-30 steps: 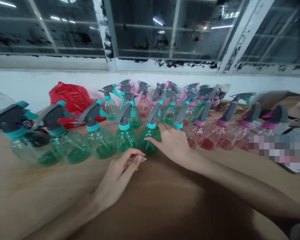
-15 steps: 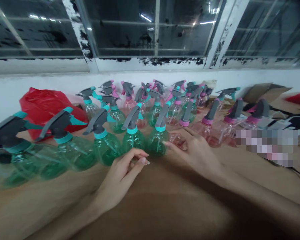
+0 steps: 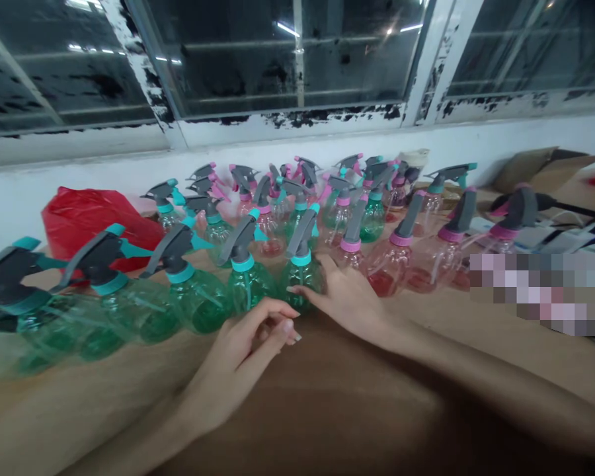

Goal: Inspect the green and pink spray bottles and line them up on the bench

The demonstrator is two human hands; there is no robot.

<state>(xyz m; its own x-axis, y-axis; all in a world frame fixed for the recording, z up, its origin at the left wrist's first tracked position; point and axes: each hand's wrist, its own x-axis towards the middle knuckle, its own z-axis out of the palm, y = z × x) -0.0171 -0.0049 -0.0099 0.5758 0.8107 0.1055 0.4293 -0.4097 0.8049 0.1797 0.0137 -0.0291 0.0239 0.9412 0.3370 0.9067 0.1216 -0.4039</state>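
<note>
While the right hand [image 3: 353, 301] touches a green bottle [image 3: 301, 260] with half-open fingers, I can't tell if it grips. The left hand [image 3: 245, 340] curls loosely, empty, in front; pink bottles [image 3: 384, 272] with tubes [image 3: 436, 268] inside stand right of that bottle.

Spray bottles [image 3: 201, 305] glossy clear plastic; red bag [image 3: 96, 218] shiny, crinkled; tabletop [image 3: 327, 390] smooth.

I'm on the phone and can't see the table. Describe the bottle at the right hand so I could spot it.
Below the windows, a front row of spray bottles runs across the brown table. Near its middle stands a green bottle with a grey spray head, partly covered by the right hand. Among the row's turquoise-collared bottles, it alone neighbours a pink-collared one.
</note>
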